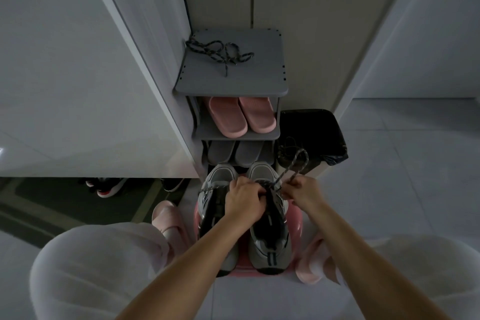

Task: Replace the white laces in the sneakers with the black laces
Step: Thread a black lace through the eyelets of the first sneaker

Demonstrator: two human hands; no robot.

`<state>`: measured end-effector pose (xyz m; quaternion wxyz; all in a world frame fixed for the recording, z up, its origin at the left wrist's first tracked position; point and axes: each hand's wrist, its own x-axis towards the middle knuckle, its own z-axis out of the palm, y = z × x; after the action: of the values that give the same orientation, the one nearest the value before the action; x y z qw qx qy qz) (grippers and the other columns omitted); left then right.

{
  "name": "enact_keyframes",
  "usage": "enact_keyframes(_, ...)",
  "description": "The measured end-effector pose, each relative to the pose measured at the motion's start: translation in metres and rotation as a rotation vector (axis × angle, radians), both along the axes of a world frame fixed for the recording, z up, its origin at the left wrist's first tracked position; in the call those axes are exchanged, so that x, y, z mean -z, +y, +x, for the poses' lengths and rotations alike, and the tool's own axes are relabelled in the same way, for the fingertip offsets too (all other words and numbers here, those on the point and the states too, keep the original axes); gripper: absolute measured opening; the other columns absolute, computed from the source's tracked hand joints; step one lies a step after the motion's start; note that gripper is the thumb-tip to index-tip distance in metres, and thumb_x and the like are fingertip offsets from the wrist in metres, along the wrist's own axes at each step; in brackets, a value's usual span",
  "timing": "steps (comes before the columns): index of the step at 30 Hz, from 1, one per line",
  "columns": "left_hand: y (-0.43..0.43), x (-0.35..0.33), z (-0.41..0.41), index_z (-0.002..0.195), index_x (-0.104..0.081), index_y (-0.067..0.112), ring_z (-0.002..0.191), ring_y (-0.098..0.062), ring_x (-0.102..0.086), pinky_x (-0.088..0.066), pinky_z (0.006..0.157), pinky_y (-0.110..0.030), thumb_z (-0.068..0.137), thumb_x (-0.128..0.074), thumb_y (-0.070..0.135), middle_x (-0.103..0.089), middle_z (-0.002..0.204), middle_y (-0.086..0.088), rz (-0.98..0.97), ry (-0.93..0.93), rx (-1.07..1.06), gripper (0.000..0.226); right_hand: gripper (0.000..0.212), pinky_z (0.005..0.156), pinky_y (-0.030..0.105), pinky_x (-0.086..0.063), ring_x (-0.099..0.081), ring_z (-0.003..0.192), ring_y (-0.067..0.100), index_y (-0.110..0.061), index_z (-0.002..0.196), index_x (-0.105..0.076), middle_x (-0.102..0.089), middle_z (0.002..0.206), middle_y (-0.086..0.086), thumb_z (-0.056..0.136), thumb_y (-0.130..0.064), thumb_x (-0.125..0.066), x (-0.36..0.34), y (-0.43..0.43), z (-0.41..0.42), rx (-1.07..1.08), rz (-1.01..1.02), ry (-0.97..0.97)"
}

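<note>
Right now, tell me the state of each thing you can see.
left hand, holds the dark lace at the right sneaker
right hand, pinches the same lace, loop raised
right sneaker, upright, being laced
left sneaker, upright beside it
spare lace, loose on the shelf top
bin, open, black liner inside
pink slippers, paired on a shelf

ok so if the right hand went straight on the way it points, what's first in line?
Likely the toe of the right-side grey sneaker, just beyond the right hand, which pinches the dark speckled lace. Past that, the grey shoe rack. Depth unclear.
</note>
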<state>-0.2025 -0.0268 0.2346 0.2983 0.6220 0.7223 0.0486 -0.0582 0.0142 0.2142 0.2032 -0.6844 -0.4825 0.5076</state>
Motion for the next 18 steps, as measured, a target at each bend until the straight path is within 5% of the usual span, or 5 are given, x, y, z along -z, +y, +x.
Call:
enact_keyframes(5, 0.003, 0.008, 0.006, 0.122, -0.060, 0.030, 0.125, -0.026, -0.033, -0.036, 0.102, -0.033, 0.090, -0.052, 0.038, -0.037, 0.133, -0.003, -0.055, 0.035, -0.013, 0.034, 0.028, 0.066, 0.035, -0.049, -0.067, 0.079, 0.035, -0.013, 0.062, -0.054, -0.067, 0.075, 0.019, 0.089, -0.007, -0.061, 0.005, 0.005, -0.005, -0.126, -0.008, -0.089)
enact_keyframes(12, 0.001, 0.013, 0.011, 0.124, -0.057, 0.032, 0.124, -0.029, -0.033, -0.036, 0.104, -0.037, 0.090, -0.052, 0.037, -0.036, 0.132, -0.006, -0.061, 0.026, -0.053, 0.035, 0.034, 0.050, 0.019, -0.031, -0.042, 0.058, 0.007, -0.017, 0.064, -0.039, -0.045, 0.065, -0.001, 0.096, -0.014, -0.050, 0.002, 0.004, -0.003, -0.333, 0.070, -0.254)
enact_keyframes(18, 0.004, 0.013, 0.012, 0.122, -0.059, 0.030, 0.124, -0.029, -0.033, -0.035, 0.103, -0.036, 0.092, -0.051, 0.034, -0.036, 0.131, -0.006, -0.049, -0.007, -0.085, 0.032, 0.021, 0.063, 0.035, -0.045, -0.054, 0.065, 0.021, -0.009, 0.068, -0.056, -0.054, 0.065, 0.003, 0.088, -0.015, -0.061, 0.011, 0.000, -0.014, -0.354, 0.103, -0.303)
